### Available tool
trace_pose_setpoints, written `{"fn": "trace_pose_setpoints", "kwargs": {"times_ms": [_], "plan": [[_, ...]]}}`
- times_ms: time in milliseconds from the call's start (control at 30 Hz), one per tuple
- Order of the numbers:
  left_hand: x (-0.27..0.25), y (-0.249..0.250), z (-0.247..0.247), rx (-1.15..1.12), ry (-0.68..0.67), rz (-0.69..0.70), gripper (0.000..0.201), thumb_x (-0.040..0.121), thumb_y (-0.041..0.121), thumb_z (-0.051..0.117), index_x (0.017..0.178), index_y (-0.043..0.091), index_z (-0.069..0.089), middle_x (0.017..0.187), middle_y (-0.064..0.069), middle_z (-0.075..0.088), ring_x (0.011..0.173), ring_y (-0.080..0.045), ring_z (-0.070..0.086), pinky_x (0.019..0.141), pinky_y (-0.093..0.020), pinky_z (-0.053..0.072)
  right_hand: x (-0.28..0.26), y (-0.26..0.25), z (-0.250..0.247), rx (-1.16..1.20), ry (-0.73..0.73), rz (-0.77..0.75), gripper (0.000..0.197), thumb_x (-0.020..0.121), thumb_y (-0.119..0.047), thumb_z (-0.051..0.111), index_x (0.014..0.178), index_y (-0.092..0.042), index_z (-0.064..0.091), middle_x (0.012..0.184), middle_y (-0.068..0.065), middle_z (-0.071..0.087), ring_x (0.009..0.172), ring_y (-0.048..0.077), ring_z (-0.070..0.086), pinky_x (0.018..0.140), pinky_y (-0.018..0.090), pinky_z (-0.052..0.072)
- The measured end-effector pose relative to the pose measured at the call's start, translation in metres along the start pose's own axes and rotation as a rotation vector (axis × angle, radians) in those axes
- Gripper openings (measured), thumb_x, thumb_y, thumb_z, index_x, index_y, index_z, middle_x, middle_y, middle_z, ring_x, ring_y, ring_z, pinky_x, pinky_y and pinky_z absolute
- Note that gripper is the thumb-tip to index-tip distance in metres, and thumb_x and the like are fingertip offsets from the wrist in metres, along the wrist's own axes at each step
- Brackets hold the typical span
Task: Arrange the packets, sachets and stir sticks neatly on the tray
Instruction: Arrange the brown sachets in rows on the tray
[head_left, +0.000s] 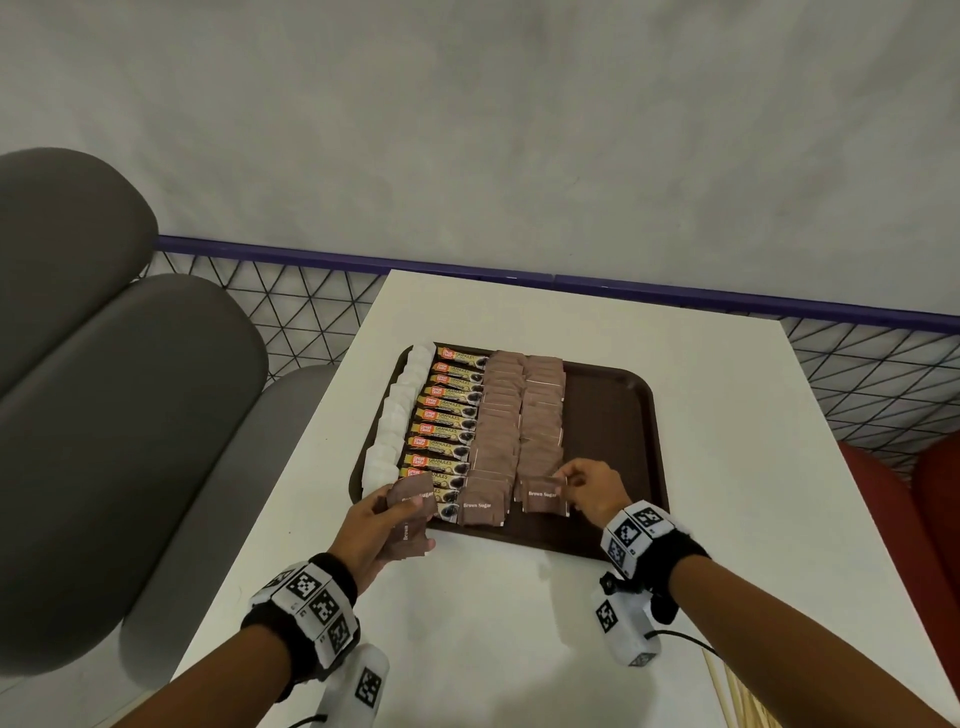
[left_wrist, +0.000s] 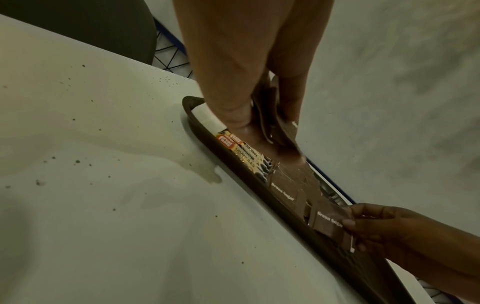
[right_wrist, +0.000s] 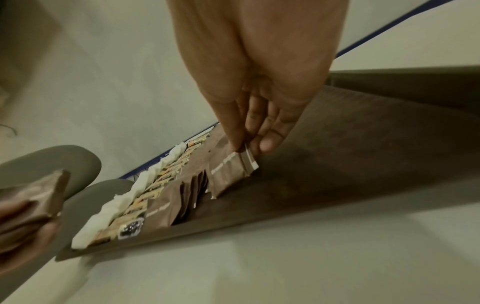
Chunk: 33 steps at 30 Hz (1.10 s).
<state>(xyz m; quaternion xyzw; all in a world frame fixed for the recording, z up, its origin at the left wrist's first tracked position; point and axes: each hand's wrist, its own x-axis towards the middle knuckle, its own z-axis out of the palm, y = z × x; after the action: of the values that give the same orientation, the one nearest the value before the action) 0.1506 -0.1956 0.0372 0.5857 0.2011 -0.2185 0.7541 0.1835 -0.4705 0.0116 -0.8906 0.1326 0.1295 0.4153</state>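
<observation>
Pinching the right end of a brown sugar sachet, the right hand's thumb and fingers are clamped on it at the near end of the right-hand brown column, its lower edge touching the tray. The left hand grips a small stack of brown sugar sachets between thumb and fingers, held above the tray's near left corner.

On the dark brown tray the items lie in columns running from near to far: white sachets along the left rim, then coffee granule sticks side by side, then two columns of overlapping brown sugar sachets. The right part of the tray is bare.

The tray sits on a white desk. At the desk's near right edge, a few wooden stir sticks show beside the right forearm, well apart from the tray. Both wrists carry bands with black-and-white square markers. Grey rounded cushions lie to the left of the desk, a black wire mesh with a blue rail runs behind it, and a red seat shows at the right.
</observation>
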Motion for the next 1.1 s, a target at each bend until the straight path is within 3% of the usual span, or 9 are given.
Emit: {"fn": "trace_pose_setpoints", "kwargs": {"times_ms": [200, 433, 567, 633, 700, 800, 933, 1033, 1100], "plan": [[0.004, -0.002, -0.004, -0.043, 0.011, -0.052, 0.027, 0.086, 0.002, 0.059, 0.113, 0.004, 0.06, 0.109, -0.023, 0.063, 0.086, -0.032, 0.064, 0.061, -0.04, 0.058, 0.004, -0.004, 0.017, -0.068, 0.058, 0.03, 0.032, 0.08, -0.003, 0.065, 0.064, -0.025, 0.048, 0.063, -0.009, 0.048, 0.074, 0.017, 0.052, 0.07, 0.022, 0.04], [0.005, -0.001, -0.003, -0.048, 0.002, -0.05, 0.023, 0.087, 0.0, 0.057, 0.109, 0.004, 0.063, 0.109, -0.022, 0.064, 0.089, -0.032, 0.062, 0.065, -0.042, 0.059, 0.01, -0.006, 0.023, -0.142, 0.125, 0.017, 0.039, 0.08, -0.008, 0.066, 0.06, -0.029, 0.039, 0.088, 0.004, 0.052, 0.081, 0.018, 0.051, 0.071, 0.024, 0.04], [0.002, 0.001, 0.001, -0.042, -0.034, -0.033, 0.024, 0.089, -0.002, 0.055, 0.109, 0.008, 0.063, 0.103, -0.015, 0.066, 0.08, -0.027, 0.065, 0.062, -0.038, 0.06, 0.004, -0.006, 0.024, -0.156, 0.202, -0.075, 0.022, 0.078, -0.009, 0.067, 0.087, -0.017, 0.049, 0.096, 0.001, 0.045, 0.098, 0.019, 0.045, 0.083, 0.03, 0.042], [0.0, 0.002, 0.003, -0.025, -0.043, -0.028, 0.024, 0.089, -0.001, 0.055, 0.109, 0.008, 0.063, 0.105, -0.016, 0.065, 0.085, -0.027, 0.065, 0.059, -0.035, 0.059, 0.0, -0.011, 0.024, -0.147, 0.217, -0.142, 0.025, 0.081, -0.015, 0.066, 0.101, -0.012, 0.051, 0.1, -0.003, 0.041, 0.101, 0.012, 0.038, 0.087, 0.029, 0.042], [-0.001, 0.002, 0.005, -0.002, -0.051, -0.026, 0.023, 0.088, -0.001, 0.057, 0.108, 0.008, 0.064, 0.106, -0.017, 0.065, 0.087, -0.026, 0.065, 0.058, -0.034, 0.058, -0.005, -0.023, 0.027, -0.077, 0.172, -0.227, 0.025, 0.084, -0.021, 0.063, 0.106, -0.013, 0.052, 0.101, -0.004, 0.042, 0.1, 0.009, 0.039, 0.088, 0.027, 0.041], [-0.002, 0.003, 0.01, 0.04, -0.077, -0.015, 0.029, 0.086, 0.001, 0.061, 0.114, 0.007, 0.062, 0.1, -0.017, 0.065, 0.074, -0.025, 0.066, 0.056, -0.032, 0.056, -0.013, -0.043, 0.038, 0.1, 0.016, -0.316, 0.025, 0.086, -0.024, 0.062, 0.109, -0.015, 0.058, 0.1, 0.002, 0.051, 0.088, 0.008, 0.047, 0.082, 0.022, 0.039], [-0.004, 0.004, 0.016, 0.105, -0.105, 0.0, 0.028, 0.085, 0.004, 0.063, 0.113, 0.009, 0.061, 0.098, -0.018, 0.066, 0.071, -0.029, 0.063, 0.059, -0.031, 0.057, -0.024, -0.065, 0.048, 0.276, -0.295, -0.289, 0.03, 0.087, -0.015, 0.061, 0.116, -0.007, 0.059, 0.094, -0.001, 0.06, 0.084, 0.001, 0.054, 0.069, 0.007, 0.041], [-0.005, 0.005, 0.017, 0.139, -0.105, 0.0, 0.021, 0.084, 0.006, 0.064, 0.105, 0.007, 0.061, 0.093, -0.017, 0.065, 0.067, -0.027, 0.063, 0.055, -0.029, 0.055, -0.023, -0.066, 0.054, 0.319, -0.317, -0.301, 0.016, 0.081, 0.0, 0.065, 0.092, -0.011, 0.06, 0.073, -0.007, 0.051, 0.062, -0.006, 0.051, 0.06, 0.006, 0.04], [-0.005, 0.005, 0.016, 0.145, -0.104, -0.006, 0.023, 0.084, 0.006, 0.065, 0.107, 0.006, 0.059, 0.091, -0.014, 0.067, 0.062, -0.026, 0.065, 0.052, -0.026, 0.053, -0.02, -0.064, 0.053, 0.329, -0.274, -0.284, 0.026, 0.077, 0.002, 0.068, 0.076, -0.019, 0.054, 0.07, -0.005, 0.049, 0.059, -0.003, 0.048, 0.058, 0.008, 0.04]]}}
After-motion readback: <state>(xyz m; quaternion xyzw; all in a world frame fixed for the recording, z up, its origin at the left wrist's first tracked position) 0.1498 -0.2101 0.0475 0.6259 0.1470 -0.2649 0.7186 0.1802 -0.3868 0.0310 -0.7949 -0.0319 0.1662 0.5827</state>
